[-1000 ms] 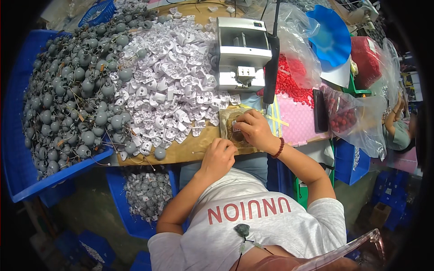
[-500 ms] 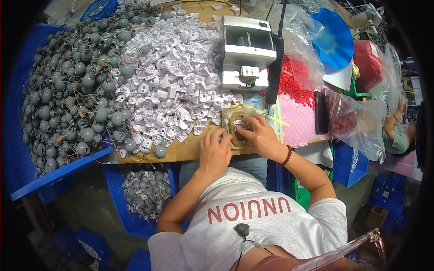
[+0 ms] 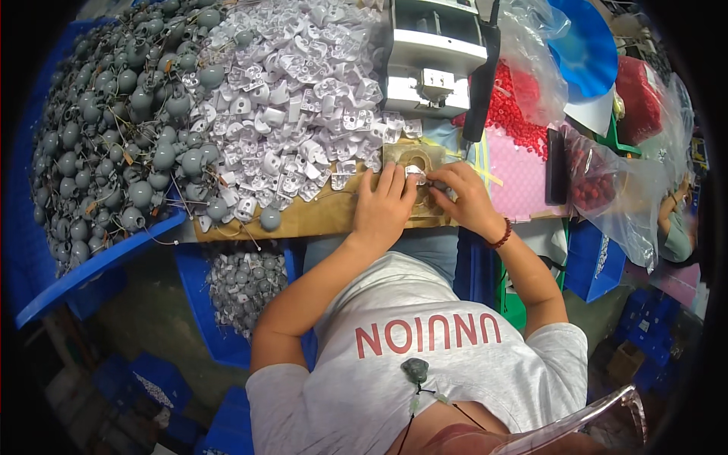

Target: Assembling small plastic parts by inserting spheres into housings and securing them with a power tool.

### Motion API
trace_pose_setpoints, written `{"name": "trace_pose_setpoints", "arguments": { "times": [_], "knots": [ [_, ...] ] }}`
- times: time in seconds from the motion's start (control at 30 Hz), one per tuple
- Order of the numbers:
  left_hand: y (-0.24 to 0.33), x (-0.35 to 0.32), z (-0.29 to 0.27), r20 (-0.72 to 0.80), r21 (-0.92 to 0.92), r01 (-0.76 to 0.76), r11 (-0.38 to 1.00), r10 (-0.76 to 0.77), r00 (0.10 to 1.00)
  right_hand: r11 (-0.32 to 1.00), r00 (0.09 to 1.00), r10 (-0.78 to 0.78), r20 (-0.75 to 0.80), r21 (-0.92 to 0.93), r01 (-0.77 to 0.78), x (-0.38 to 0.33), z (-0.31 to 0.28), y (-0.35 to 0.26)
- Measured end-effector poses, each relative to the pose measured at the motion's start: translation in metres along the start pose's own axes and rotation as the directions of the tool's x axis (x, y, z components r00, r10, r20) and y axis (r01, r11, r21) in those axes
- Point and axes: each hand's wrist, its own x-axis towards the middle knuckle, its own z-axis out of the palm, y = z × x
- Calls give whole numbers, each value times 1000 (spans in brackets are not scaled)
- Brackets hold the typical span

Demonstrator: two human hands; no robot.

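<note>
A flat, yellowish see-through fixture (image 3: 393, 154) lies at the front edge of the table, with a small white plastic part (image 3: 415, 172) in it. My left hand (image 3: 387, 203) rests over the fixture's left side, fingers stretched out and fingertips at the white part. On the other side, my right hand (image 3: 469, 199) has thumb and fingers drawn together beside the part. A small dark bit shows at those fingertips, too small to name. The black stick-shaped powered screwdriver (image 3: 479, 98) stands tip-down just beyond my right hand.
A heap of white plastic parts (image 3: 296, 98) and wired grey ball-shaped housings (image 3: 140, 193) fill the left. A silver-black machine (image 3: 428, 68) stands behind the fixture. Red small parts (image 3: 512, 106), a black phone-like slab (image 3: 556, 167) and a plastic bag (image 3: 614, 182) lie to the right.
The view has shifted, so the table sits higher and slightly right. My left hand has reached forward onto the fixture; my right fingers have drawn from above the white part to its right side.
</note>
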Motion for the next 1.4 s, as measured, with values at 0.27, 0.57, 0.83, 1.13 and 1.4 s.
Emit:
{"name": "trace_pose_setpoints", "arguments": {
  "times": [0.27, 0.57, 0.83, 1.13, 1.4],
  "knots": [
    [-3, 2, 5, -18, -43, -79, 996, 79, 997, 884, 942, 330, 65, 328, -333, -23, -12, 20],
    [-11, 2, 4, -50, -111, -123, 986, 118, 992, 198, 815, 441, 376, 845, -497, 12, 4, 20],
    [-13, 5, 5, -81, -202, -75, 977, 60, 995, 852, 898, 430, 94, 286, -438, 21, 16, 19],
    [-11, 6, 5, -73, -295, 16, 955, -39, 997, 936, 934, 342, -103, 129, -329, 11, 35, 12],
    [4, 34, 0, 9, -312, 207, 927, -215, 977, 957, 951, 277, -138, 133, -260, 17, 17, 11]
  ]
}}
